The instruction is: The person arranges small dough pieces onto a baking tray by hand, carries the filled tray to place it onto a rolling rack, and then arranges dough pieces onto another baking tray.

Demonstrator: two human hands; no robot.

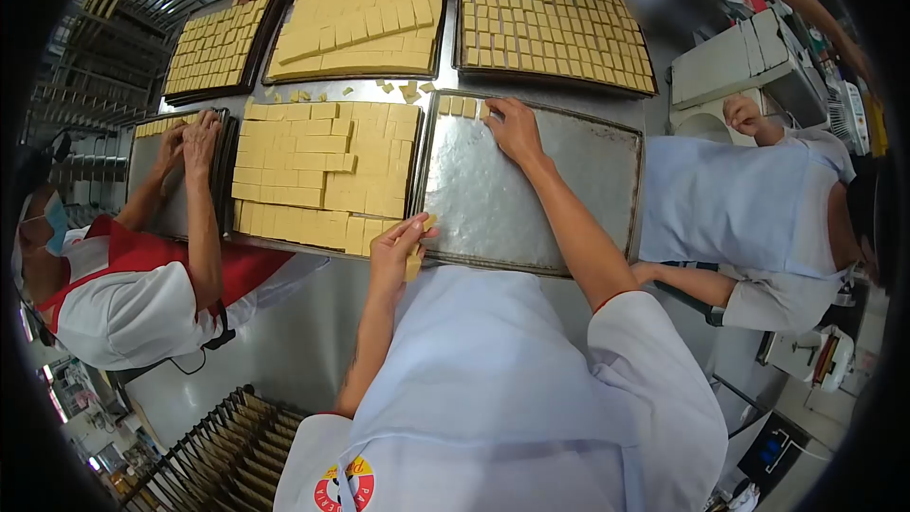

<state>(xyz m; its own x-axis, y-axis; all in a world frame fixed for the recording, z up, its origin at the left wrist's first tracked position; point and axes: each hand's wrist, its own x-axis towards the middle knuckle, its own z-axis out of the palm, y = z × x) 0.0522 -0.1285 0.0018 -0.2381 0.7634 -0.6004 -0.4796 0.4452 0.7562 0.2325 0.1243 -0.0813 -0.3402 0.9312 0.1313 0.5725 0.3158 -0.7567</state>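
My left hand [391, 251] is closed around a few cut yellow dough pieces [413, 265], near the front left corner of a metal tray [550, 190]. At that tray's far left corner, a short row of small dough pieces [458, 107] lies along the edge. My right hand [515, 131] is at the right end of this row, its fingertips pinched on a dough piece that they partly cover. Left of the metal tray sits a tray of yellow dough [370, 161] cut into blocks, some lying on top of others.
Across the table are a tray of small dough pieces [550, 33], a tray of dough slabs [355, 24] and another filled tray [216, 45]. Dough scraps [409, 91] lie between the rows. Co-workers stand on the left, right and far side. A rack [227, 446] is behind on the left.
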